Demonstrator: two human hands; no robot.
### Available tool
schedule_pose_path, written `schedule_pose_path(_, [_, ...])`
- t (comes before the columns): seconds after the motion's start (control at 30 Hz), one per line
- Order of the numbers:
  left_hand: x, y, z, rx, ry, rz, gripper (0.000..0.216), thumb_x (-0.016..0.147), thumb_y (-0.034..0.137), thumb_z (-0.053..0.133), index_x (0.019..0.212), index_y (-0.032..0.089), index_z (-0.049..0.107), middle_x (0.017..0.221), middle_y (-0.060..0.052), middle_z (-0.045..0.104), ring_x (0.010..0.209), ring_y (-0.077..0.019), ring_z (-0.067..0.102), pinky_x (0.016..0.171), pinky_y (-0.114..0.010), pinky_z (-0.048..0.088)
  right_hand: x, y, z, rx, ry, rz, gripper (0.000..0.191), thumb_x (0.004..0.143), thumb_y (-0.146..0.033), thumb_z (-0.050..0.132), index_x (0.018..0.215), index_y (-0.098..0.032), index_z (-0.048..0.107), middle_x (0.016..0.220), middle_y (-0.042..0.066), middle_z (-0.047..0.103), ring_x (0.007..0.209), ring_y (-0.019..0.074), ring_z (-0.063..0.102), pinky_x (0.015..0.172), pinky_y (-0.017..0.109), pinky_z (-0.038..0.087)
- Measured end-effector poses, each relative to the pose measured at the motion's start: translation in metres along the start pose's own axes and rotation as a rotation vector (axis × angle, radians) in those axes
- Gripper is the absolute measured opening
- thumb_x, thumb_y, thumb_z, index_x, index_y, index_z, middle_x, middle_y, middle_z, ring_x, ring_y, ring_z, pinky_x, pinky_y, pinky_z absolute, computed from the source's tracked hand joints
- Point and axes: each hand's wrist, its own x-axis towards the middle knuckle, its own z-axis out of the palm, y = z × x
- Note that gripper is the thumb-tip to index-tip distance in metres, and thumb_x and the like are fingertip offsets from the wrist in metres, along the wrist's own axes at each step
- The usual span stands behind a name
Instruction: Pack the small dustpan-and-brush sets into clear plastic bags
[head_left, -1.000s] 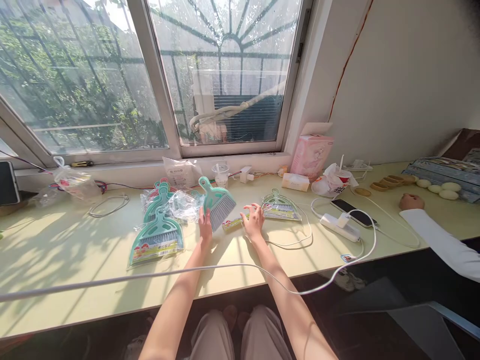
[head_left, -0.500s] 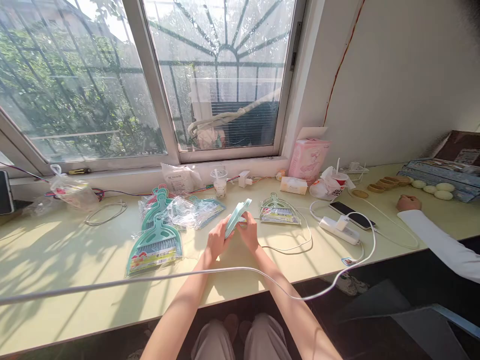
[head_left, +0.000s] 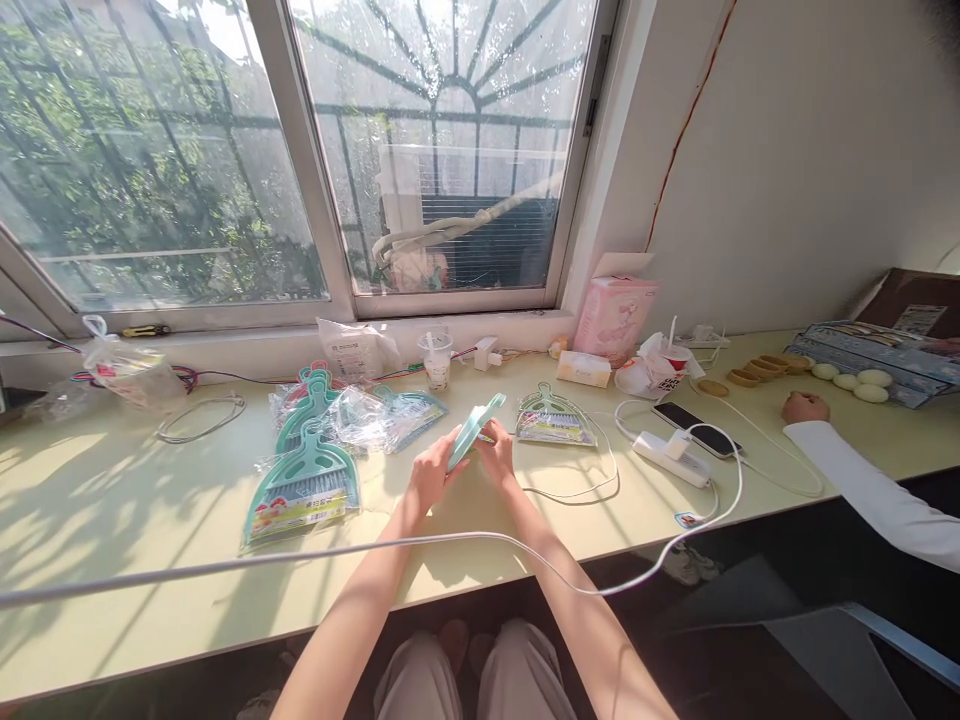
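Tilted up between my hands is a mint-green dustpan (head_left: 472, 433), seen nearly edge-on. My left hand (head_left: 430, 470) wraps round its lower left side, and my right hand (head_left: 497, 455) grips it from the right with bent fingers partly hidden behind it. Whether a brush is nested in it I cannot tell. To the left lie several dustpan-and-brush sets (head_left: 306, 492) in clear wrappers, partly overlapping, with a crumpled clear wrapper (head_left: 363, 418) on them. Another wrapped set (head_left: 553, 420) rests right of my hands.
A white cable (head_left: 480, 536) crosses in front, over my forearms. On the right are a power strip (head_left: 671, 460), a phone (head_left: 697, 428) and a co-worker's closed hand (head_left: 805, 407). A drink cup (head_left: 436, 362), tissue pack (head_left: 583, 368) and pink box (head_left: 616, 312) stand near the window.
The camera view has shifted slightly. My hands keep hold of the dustpan, which has hardly moved; its tilt looks almost the same.
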Motion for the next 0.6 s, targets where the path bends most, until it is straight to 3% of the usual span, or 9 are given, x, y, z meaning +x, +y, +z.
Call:
schedule_pose_path(0.13, [0.001,-0.002,-0.001,-0.065,0.021,0.003,0.056,0.084,0.045,0.086,0.134,0.023,0.077,0.144,-0.018,0.073,0.142,-0.048,0.062,0.124,-0.052,0.044,-0.002,-0.01,0.0,-0.009,0.038,0.038,0.033,0.074,-0.053,0.083,0.074,-0.021,0.079,0.109,0.012,0.077,0.093,0.0281,0.072,0.081,0.038,0.058])
schedule_pose_path(0.4, [0.001,-0.006,-0.01,0.06,0.049,0.072,0.058,0.085,0.061,0.08,0.133,0.028,0.077,0.138,-0.012,0.078,0.13,-0.0422,0.07,0.116,-0.049,0.051,-0.004,-0.024,-0.002,0.041,-0.017,0.042,0.038,0.07,-0.06,0.084,0.074,-0.022,0.081,0.099,0.01,0.08,0.101,0.0316,0.071,0.089,0.04,0.058])
schedule_pose_path(0.47, [0.002,-0.007,-0.011,0.116,0.062,0.075,0.056,0.088,0.062,0.075,0.132,0.027,0.077,0.131,-0.013,0.079,0.123,-0.0419,0.072,0.11,-0.049,0.053,-0.004,-0.024,-0.002,0.031,-0.021,0.037,0.037,0.071,-0.059,0.084,0.073,-0.022,0.081,0.1,0.01,0.08,0.1,0.031,0.071,0.088,0.04,0.058])
schedule_pose_path(0.6, [0.001,-0.013,-0.01,0.112,0.121,0.001,0.045,0.091,0.055,0.071,0.123,0.024,0.078,0.097,-0.013,0.077,0.099,-0.0389,0.074,0.103,-0.049,0.054,-0.005,-0.02,-0.002,-0.031,-0.015,0.018,0.04,0.072,-0.059,0.082,0.078,-0.02,0.083,0.089,0.011,0.077,0.092,0.0316,0.071,0.086,0.044,0.059])
